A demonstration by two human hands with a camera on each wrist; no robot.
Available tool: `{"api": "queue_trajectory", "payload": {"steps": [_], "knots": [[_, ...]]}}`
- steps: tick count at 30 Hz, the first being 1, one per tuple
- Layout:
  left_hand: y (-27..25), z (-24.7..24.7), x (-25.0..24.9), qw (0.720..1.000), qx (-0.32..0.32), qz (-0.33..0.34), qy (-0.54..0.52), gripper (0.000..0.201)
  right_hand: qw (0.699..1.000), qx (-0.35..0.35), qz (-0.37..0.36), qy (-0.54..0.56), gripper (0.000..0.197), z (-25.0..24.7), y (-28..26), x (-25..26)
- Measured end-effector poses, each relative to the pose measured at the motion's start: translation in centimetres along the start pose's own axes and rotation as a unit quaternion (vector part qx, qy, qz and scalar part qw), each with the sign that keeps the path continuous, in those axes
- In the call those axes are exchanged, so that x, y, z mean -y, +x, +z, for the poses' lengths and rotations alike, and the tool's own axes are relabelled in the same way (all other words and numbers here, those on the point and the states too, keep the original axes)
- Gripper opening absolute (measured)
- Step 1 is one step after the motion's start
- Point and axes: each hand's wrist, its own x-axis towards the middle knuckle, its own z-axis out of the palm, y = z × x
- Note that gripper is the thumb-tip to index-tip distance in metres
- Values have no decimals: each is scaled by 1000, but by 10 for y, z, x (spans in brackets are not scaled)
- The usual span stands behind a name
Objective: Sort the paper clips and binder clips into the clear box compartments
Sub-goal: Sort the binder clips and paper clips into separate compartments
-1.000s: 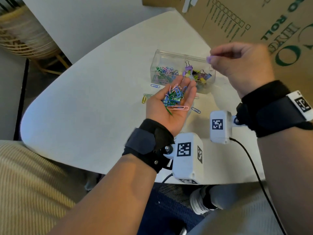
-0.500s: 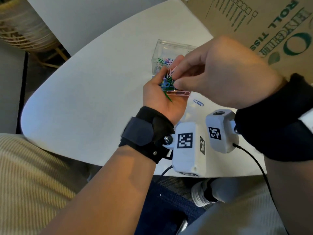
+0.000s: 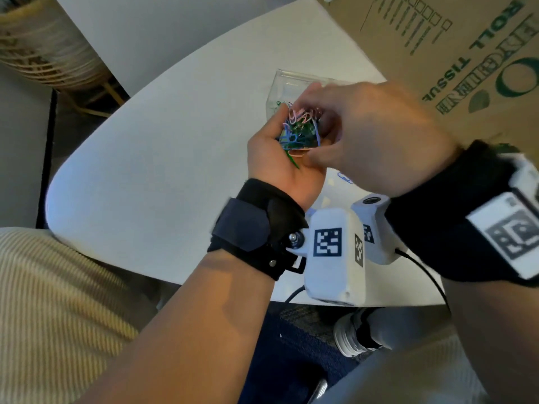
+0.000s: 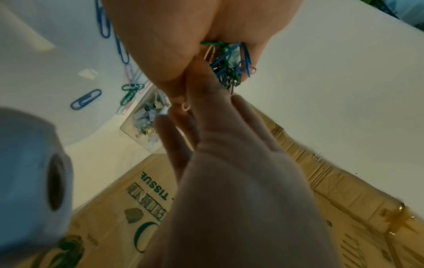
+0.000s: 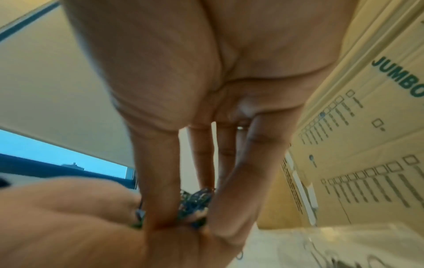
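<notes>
My left hand (image 3: 271, 153) is palm up and cupped around a heap of coloured paper clips (image 3: 297, 129). My right hand (image 3: 364, 132) reaches over from the right, and its thumb and fingers pinch into the heap. In the left wrist view the paper clips (image 4: 229, 67) sit between the left palm and the right hand's fingers (image 4: 206, 101). The clear box (image 3: 281, 83) stands on the table just behind both hands and is mostly hidden by them. Binder clips (image 4: 144, 117) fill one of its compartments.
Loose paper clips (image 4: 86, 99) lie on the white table (image 3: 175, 141) in front of the box. One blue clip (image 3: 344, 177) shows under my right wrist. A large cardboard box (image 3: 466, 53) stands close on the right. A wicker basket (image 3: 43, 53) stands off the table, far left.
My right hand came down from above the clear box onto my left palm and now pinches into the clips. My left hand curled up more around the heap.
</notes>
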Motion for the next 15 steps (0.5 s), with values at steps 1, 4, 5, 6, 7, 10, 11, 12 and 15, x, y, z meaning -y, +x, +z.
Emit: {"api": "queue_trajectory", "payload": {"steps": [1, 4, 5, 6, 7, 10, 11, 12, 15], "knots": [[0, -3, 1, 1000, -6, 6, 6, 38, 1000, -8, -4, -6, 43, 6, 2, 0], [1, -11, 1, 999, -29, 22, -6, 37, 999, -25, 9, 36, 30, 19, 6, -5], [2, -14, 1, 999, -35, 25, -13, 36, 998, -24, 18, 51, 25, 20, 8, -8], [3, -15, 0, 999, -39, 27, -20, 35, 997, -22, 26, 68, 22, 20, 9, -11], [4, -16, 0, 998, -44, 29, -23, 35, 995, -20, 32, 95, 18, 20, 9, -13], [8, -19, 0, 998, -58, 29, -19, 38, 973, -21, 44, 225, 12, 22, 12, -18], [9, -20, 0, 998, -60, 29, -20, 38, 963, -22, 52, 265, 17, 23, 13, -20], [10, -20, 1, 998, -60, 29, -23, 37, 951, -24, 60, 302, 22, 24, 15, -22], [8, -20, -1, 997, -65, 23, -26, 28, 919, -38, 80, 384, 19, 22, 21, -27]]}}
